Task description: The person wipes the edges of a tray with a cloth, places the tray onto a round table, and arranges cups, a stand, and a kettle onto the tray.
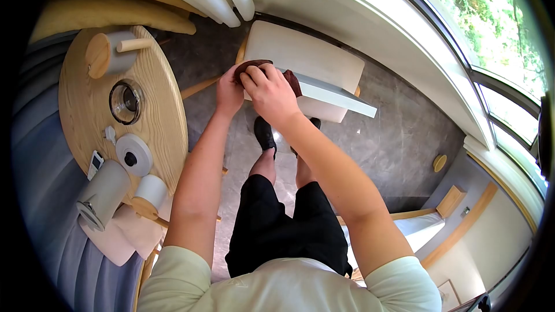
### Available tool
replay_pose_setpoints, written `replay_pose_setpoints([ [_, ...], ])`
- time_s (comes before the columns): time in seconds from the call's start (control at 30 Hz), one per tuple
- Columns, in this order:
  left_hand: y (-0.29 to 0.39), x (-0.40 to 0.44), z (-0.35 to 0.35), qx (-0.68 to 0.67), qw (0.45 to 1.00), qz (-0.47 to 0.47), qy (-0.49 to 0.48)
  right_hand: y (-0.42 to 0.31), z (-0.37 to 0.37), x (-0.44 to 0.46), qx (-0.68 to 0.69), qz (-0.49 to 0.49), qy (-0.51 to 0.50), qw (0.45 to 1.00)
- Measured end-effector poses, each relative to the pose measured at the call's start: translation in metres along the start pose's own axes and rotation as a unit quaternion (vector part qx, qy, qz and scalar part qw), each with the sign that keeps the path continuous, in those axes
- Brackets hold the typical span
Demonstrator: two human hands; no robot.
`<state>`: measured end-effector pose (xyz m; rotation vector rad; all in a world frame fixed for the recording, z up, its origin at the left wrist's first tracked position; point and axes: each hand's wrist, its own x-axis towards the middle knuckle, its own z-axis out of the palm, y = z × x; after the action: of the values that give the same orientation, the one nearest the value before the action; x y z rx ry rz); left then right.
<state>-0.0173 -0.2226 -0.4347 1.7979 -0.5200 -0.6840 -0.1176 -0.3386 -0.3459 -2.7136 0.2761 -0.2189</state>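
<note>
A dark brown cloth [293, 83] is bunched between my two hands, out in front of my body. My right hand [269, 93] grips it from above with curled fingers. At the cloth's left end, my left hand [230, 92] closes on it, its fingertips mostly hidden. A pale, flat board-like piece [338, 97] extends to the right from beneath the cloth and my right hand. Whether either hand also grips this piece is hidden. Behind it is a cream cushioned seat [306, 49] with wooden legs.
A wooden table [165, 98] on the left bears a grey canister [118, 52], a glass vessel [125, 102], a round white device [134, 155] and a white cup [151, 190]. A grey kettle-like container [104, 193] is at its near edge. A window [497, 29] runs along the right.
</note>
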Motion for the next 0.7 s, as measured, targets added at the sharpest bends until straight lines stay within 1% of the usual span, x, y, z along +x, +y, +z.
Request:
replay_pose_setpoints([
  [0.13,-0.005,0.001,0.003,-0.005,1.0,-0.004,-0.003,0.004,-0.003,-0.004,-0.016,-0.002,-0.017,1.0],
  [0.2,-0.011,0.001,0.006,-0.017,1.0,0.008,0.009,0.004,-0.004,-0.006,-0.016,0.001,-0.03,0.999],
  [0.3,-0.016,-0.002,0.007,-0.04,0.999,0.015,0.013,0.007,-0.004,-0.008,-0.029,-0.026,0.028,0.999],
  [0.4,-0.012,-0.002,0.007,-0.051,0.999,0.0,0.01,0.007,-0.006,-0.011,-0.022,-0.023,0.029,0.999],
  [0.43,-0.011,-0.003,0.006,-0.051,0.999,-0.008,0.01,0.007,-0.007,-0.013,-0.025,-0.015,0.009,1.0],
  [0.5,-0.007,-0.003,0.005,-0.028,1.0,0.007,0.011,0.007,-0.011,-0.017,-0.032,0.001,-0.03,0.999],
  [0.53,-0.005,-0.003,0.004,-0.016,1.0,0.015,0.011,0.008,-0.012,-0.018,-0.027,0.001,-0.028,0.999],
  [0.7,-0.003,-0.003,0.007,-0.013,1.0,-0.016,0.022,0.012,-0.017,-0.024,-0.01,0.004,-0.026,1.0],
])
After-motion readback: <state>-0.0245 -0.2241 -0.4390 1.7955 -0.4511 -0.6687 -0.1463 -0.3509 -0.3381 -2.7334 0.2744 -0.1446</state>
